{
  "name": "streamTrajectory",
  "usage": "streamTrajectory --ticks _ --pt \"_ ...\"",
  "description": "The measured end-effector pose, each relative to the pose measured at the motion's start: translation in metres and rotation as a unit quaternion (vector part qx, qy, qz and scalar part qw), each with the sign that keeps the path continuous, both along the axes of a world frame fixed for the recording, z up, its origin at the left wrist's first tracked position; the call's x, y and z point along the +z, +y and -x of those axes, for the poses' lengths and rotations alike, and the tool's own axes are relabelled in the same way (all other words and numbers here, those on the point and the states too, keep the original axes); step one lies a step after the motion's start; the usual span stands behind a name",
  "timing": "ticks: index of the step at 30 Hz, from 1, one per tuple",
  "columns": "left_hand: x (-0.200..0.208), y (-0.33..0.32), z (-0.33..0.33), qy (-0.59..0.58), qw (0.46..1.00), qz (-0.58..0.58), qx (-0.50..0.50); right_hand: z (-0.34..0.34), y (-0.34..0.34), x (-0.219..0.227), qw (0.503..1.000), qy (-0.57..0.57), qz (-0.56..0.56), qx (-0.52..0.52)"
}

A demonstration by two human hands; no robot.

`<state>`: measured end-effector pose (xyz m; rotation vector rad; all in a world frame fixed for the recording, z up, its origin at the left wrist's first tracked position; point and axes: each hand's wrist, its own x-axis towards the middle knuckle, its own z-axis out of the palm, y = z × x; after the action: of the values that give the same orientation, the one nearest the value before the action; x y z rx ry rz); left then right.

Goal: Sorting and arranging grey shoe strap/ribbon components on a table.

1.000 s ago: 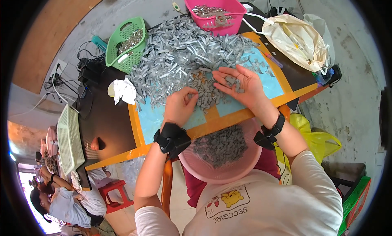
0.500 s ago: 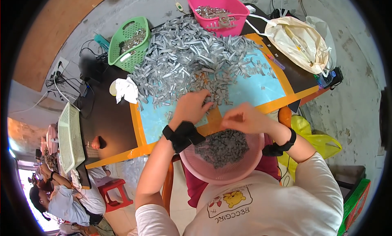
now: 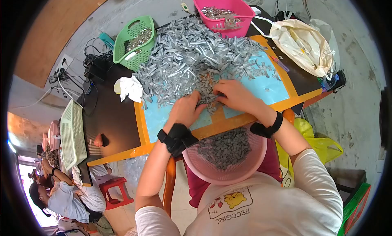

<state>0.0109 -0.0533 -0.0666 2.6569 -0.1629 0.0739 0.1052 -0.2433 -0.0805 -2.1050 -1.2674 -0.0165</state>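
Note:
A large heap of silvery grey strips (image 3: 185,52) covers the blue work surface (image 3: 267,89), with short folded pieces scattered at its near side. At that near edge, my left hand (image 3: 185,109) has its fingers curled among the small pieces. What its fingertips hold, if anything, is hidden. Opposite it, my right hand (image 3: 237,97) pinches at the same small pieces, thumb and fingers together around a small grey piece (image 3: 221,96). On my lap rests a pink round basket (image 3: 198,170), holding many short dark grey pieces (image 3: 226,148).
Behind the heap stand a green basket (image 3: 130,60) and a pink basket (image 3: 241,30) with shiny metal parts. A cream bag (image 3: 300,44) lies at right, crumpled white tissue (image 3: 131,89) at left. A pale basket (image 3: 73,134) leans by the table's left edge. Another person (image 3: 67,199) sits farther left.
My right hand has moved from above the pink round basket up and forward to the near edge of the heap. My left hand stays at the small pieces. The view has shifted slightly.

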Motion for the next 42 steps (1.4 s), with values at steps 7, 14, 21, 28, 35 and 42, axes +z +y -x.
streamTrajectory --ticks 7,14,21,28,35,42 --pt "-0.012 0.021 0.001 -0.005 0.985 0.168 0.036 -0.006 -0.012 0.008 0.999 0.044 0.002 -0.01" --pt "0.005 0.045 0.004 0.208 0.668 0.705 0.114 -0.015 -0.012 0.02 0.764 0.595 -0.237 -0.074" --pt "-0.017 0.063 0.006 0.159 0.591 0.784 0.103 -0.029 -0.01 0.003 0.658 0.713 -0.235 0.06" --pt "-0.008 0.054 0.007 0.135 0.645 0.745 0.103 0.002 0.013 -0.006 0.999 -0.04 0.024 -0.011" --pt "-0.011 0.062 0.006 0.142 0.634 0.754 0.098 -0.001 0.017 -0.005 0.985 0.15 -0.062 -0.055" --pt "-0.003 0.056 0.002 0.136 0.626 0.763 0.087 -0.016 0.0 0.025 0.601 0.748 -0.276 -0.058"
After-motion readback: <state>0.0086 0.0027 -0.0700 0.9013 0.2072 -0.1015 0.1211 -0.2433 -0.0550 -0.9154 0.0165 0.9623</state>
